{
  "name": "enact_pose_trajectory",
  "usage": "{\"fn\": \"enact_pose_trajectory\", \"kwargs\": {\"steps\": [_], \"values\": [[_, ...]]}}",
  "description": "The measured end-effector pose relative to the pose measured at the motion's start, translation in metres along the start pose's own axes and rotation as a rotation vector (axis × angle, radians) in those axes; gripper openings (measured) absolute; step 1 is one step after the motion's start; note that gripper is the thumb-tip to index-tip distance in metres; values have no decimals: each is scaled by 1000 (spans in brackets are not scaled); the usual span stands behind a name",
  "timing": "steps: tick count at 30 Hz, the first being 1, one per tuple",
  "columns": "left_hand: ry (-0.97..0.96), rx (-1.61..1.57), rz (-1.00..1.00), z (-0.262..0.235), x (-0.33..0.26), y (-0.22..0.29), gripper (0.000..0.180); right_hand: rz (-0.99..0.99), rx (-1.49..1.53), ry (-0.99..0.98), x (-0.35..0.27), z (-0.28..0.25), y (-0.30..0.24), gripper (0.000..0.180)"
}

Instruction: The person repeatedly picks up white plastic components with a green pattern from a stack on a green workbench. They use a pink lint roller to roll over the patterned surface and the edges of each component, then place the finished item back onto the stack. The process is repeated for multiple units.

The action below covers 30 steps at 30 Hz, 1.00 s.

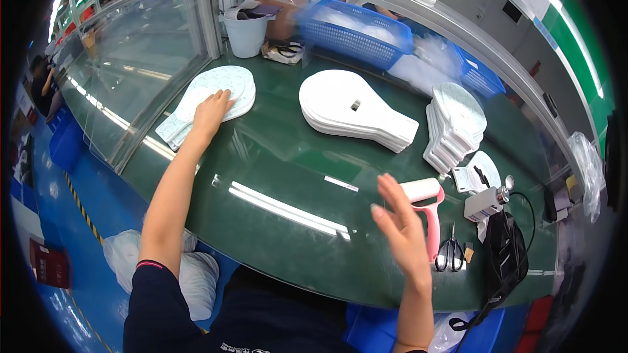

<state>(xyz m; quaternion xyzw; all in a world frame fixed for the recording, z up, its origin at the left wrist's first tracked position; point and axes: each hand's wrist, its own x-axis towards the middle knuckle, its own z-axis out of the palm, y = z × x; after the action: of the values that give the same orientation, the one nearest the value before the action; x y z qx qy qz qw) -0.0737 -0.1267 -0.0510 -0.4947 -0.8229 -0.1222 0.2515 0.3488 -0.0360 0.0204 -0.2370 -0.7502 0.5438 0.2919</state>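
The left hand [210,112] lies flat, fingers spread and released, on top of a stack of pale paddle-shaped sheets [216,95] near the far left edge of the green tabletop [281,163]. The palm presses on the narrow neck of the stack, and the round end reaches toward the far edge. It grips nothing — it only rests on the top sheet.

The right hand [402,229] is raised above the near right part of the tabletop, open with the fingers apart, holding nothing. Just beside it, to its right, a lint roller with a pink handle [428,206] lies on the tabletop; whether the hand touches it cannot be told. A pair of scissors [450,252] lies just right of the roller's handle, near the near edge.

In the middle of the tabletop, toward the far side, sits a thick stack of white paddle-shaped boards [350,111], well apart from both hands. Further right stands another stack of patterned paddle sheets [454,124], fanned and leaning. Near the right edge are a small grey hand tool [487,201] with a cable and a black bag [504,248].

Along the far edge stand a white bucket [245,34] and a blue basket [356,34] — the basket holds white material. A clear panel [137,72] rises along the left edge.
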Motion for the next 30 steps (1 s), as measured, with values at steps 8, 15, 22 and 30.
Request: {"fn": "enact_pose_trajectory", "kwargs": {"steps": [8,15,22,30], "values": [[395,-108,-163,-95,5,31,19,-82,-127,-82,-25,30,-11,38],[322,-629,-82,-184,-51,140,12,46,414,-177,-32,65,-25,78],[-225,-1119,346,-204,-94,189,25,40,906,-37,-56,73,-13,95],[-404,-1654,-139,-180,-98,194,59,94,969,306,-67,38,-30,64]]}}
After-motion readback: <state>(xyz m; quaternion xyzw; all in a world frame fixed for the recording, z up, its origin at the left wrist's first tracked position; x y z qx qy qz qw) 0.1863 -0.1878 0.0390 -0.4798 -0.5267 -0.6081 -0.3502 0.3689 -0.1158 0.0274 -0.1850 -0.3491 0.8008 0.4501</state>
